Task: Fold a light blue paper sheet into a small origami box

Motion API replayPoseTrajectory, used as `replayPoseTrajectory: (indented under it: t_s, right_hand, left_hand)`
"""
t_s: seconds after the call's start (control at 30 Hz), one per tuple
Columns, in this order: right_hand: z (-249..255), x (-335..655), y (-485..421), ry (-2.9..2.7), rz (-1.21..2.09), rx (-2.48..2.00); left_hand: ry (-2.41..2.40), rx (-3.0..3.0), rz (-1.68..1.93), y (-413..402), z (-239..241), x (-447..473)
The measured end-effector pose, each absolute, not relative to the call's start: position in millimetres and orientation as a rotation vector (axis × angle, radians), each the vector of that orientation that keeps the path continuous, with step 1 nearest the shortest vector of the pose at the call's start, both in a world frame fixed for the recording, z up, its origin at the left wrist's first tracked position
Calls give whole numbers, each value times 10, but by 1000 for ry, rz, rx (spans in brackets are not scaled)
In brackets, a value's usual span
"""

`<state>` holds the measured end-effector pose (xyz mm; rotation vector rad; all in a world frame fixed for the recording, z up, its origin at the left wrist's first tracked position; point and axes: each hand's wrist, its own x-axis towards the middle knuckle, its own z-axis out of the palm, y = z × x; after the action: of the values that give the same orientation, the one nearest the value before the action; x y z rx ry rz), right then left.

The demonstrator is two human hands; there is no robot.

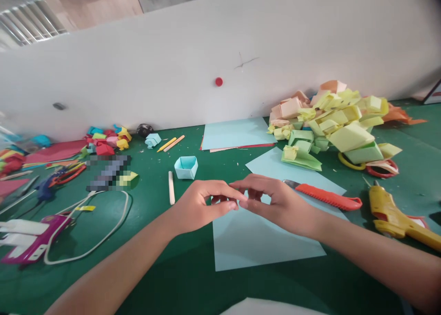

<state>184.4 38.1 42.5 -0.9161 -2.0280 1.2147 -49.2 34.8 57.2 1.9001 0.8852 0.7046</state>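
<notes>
My left hand and my right hand meet above a light blue sheet of paper, their fingertips touching. Both have loosely bent fingers with gaps between thumb and index finger, and I see nothing held in either. The inner fingers are partly hidden. To the left of my left hand lies a pale wooden stick, with a small open light blue paper box just behind it. Beside my right hand, an orange-handled utility knife rests on another light blue sheet.
Folded yellow, green and peach paper pieces are heaped at the back right. A yellow glue gun lies at the right. On the left are a magenta power strip, a white cable and pliers. A white partition borders the green table.
</notes>
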Motion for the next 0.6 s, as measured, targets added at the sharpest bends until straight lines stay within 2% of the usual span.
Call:
replayPoseTrajectory:
  t_s: [0.6]
  right_hand:
    - [373,1958,380,-1915,1083,-1115]
  left_hand:
    - [841,1762,735,346,588,-554]
